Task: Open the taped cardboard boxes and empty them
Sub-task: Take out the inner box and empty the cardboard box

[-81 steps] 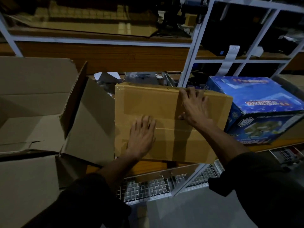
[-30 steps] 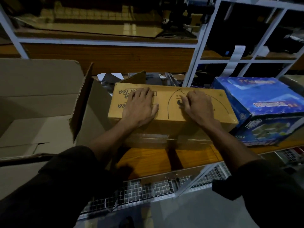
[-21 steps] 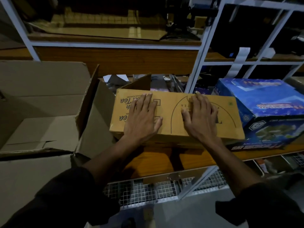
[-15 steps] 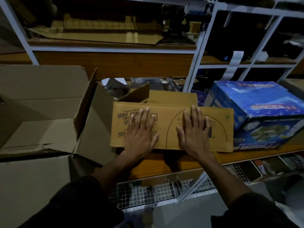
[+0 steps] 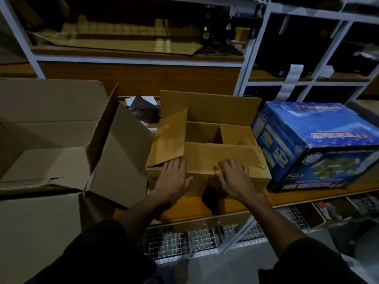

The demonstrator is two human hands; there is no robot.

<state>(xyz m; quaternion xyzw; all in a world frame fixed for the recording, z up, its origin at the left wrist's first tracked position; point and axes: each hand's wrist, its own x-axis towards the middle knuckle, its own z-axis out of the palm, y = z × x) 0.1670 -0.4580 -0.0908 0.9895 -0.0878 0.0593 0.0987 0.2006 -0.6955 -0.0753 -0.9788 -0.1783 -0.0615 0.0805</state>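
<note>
Cardboard box sits on the wooden shelf between a large open carton and a blue box, flaps up. Left hand and right hand lie flat, fingers straight, gripping nothing, apparently pressing the near flap down to expose the inside.
</note>
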